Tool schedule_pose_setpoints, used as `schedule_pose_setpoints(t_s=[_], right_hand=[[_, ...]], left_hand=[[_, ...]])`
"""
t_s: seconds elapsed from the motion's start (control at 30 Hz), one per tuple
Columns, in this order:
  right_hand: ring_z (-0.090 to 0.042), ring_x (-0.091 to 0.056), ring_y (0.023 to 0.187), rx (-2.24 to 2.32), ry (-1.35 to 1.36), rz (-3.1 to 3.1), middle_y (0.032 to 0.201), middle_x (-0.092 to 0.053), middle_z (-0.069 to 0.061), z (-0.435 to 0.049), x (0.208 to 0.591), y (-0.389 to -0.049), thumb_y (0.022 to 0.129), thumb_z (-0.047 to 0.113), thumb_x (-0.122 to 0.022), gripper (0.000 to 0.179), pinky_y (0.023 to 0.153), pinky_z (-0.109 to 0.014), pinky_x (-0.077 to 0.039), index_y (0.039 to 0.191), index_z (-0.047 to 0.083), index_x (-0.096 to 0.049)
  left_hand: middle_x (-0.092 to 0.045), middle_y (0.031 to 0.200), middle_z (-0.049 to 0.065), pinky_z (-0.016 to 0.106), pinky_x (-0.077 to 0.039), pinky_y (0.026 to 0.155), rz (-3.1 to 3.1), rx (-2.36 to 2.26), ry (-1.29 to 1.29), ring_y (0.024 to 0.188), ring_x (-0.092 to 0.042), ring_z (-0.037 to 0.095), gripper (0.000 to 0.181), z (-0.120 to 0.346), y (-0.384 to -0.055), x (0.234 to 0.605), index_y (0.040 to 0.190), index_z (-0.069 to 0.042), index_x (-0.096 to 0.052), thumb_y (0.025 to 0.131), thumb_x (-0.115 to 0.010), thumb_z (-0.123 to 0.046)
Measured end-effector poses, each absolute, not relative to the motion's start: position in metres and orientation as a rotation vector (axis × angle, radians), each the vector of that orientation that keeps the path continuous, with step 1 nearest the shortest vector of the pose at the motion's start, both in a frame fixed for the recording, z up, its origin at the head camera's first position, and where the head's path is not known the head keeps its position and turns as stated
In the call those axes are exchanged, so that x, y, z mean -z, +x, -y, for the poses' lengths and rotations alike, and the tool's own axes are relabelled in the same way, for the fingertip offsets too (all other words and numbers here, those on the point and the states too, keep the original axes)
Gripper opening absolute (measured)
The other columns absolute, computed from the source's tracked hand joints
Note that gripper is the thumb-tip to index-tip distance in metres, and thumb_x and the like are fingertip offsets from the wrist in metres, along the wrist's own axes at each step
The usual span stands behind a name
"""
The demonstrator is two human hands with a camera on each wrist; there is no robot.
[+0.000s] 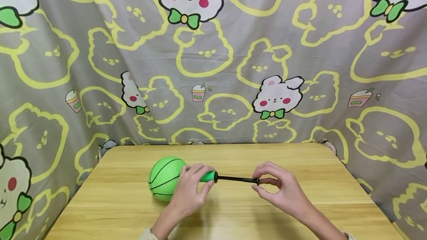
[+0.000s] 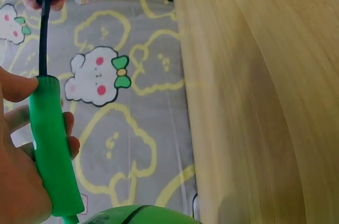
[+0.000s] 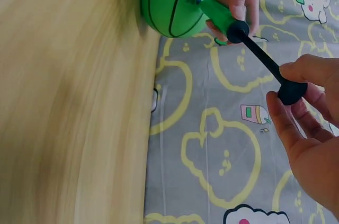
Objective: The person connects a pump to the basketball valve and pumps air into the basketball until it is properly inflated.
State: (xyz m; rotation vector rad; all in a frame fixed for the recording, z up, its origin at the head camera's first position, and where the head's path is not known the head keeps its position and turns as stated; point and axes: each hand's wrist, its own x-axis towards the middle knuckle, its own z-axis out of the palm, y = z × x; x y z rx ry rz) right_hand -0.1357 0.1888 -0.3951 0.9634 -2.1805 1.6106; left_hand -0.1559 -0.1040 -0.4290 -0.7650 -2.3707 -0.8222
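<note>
A green ball (image 1: 165,178) with black basketball lines sits on the wooden table. My left hand (image 1: 192,188) grips the green barrel of a hand pump (image 2: 52,144), fingers curled round it. The barrel's far end meets the ball in the right wrist view, joined at a small nozzle. Out of the barrel's other end comes a thin black rod (image 1: 233,178), pulled well out. Between thumb and fingers, my right hand (image 1: 281,190) pinches the black knob (image 3: 292,92) at the rod's end. The pump lies nearly level above the table.
The light wooden table (image 1: 133,217) reaches back to a grey curtain (image 1: 213,84) printed with yellow outlines and white rabbits. The curtain also hangs along the left and right sides of the table.
</note>
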Motion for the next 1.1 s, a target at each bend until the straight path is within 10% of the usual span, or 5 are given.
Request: schedule_pose_setpoints(t_s=[1.1], right_hand=[[-0.031,-0.074,0.085,-1.636,0.891,1.860,0.097,-0.073,-0.020,-0.142,0.413,-0.158,0.073,-0.019,-0.080,0.034,0.070,-0.035,-0.059,0.105,-0.009,-0.075]], left_hand=[[-0.068,0.106,-0.002,0.048,-0.039,0.095,2.234,0.921,-0.746,0.103,-0.062,0.017,0.026,0.090,-0.168,0.435,0.117,-0.013,-0.071,0.091,-0.068,-0.017]])
